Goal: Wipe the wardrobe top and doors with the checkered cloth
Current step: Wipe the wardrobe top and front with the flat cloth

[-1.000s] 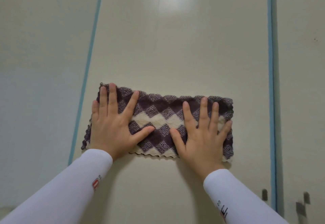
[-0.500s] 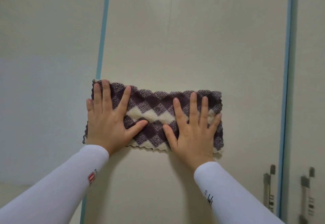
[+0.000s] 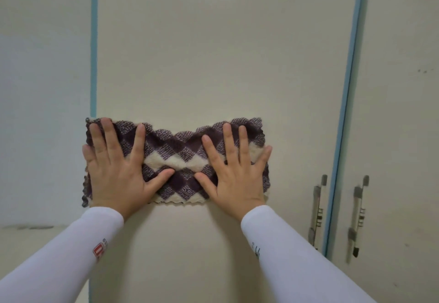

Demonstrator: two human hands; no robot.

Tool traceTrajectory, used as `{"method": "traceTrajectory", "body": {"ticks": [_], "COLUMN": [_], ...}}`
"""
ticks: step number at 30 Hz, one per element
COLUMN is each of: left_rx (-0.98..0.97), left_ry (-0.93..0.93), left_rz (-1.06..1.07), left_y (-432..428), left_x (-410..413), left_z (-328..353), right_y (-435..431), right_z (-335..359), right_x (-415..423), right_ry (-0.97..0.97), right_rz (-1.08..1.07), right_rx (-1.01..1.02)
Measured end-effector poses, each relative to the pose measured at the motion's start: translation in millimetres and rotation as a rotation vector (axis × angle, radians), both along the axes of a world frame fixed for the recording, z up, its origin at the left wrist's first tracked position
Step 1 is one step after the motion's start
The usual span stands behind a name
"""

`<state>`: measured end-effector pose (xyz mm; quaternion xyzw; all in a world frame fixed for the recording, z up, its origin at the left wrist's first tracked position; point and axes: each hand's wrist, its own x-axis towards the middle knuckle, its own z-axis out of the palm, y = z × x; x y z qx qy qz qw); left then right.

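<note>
I have both hands, left [image 3: 116, 174] and right [image 3: 235, 174], pressed flat and open on the cloth [image 3: 180, 157], gripping nothing, its long axis lying sideways across the door [image 3: 213, 53].

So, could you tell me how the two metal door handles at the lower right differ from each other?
The left handle sits on the door being wiped, left of the blue strip; the right handle sits on the neighbouring door, right of it. The right handle reaches lower and ends in a dark tip; the left handle's lower end is hidden by the sleeve. Both are slim, upright and grey metal.
</note>
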<state>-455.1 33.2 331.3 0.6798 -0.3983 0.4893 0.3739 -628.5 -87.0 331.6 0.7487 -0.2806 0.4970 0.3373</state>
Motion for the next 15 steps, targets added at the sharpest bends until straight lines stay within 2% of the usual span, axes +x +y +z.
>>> {"method": "traceTrajectory", "body": {"ticks": [9,15], "left_rx": [-0.004,0.003], "left_ry": [-0.038,-0.089], "left_rz": [-0.042,-0.059], "left_y": [-39,-63], "left_x": [-56,-89], "left_z": [8,21], "right_y": [-36,-49], "right_z": [-1,0], "right_x": [-60,-84], "right_ry": [-0.045,-0.160], "right_rz": [-0.057,-0.073], "right_rx": [0.060,0.143]}}
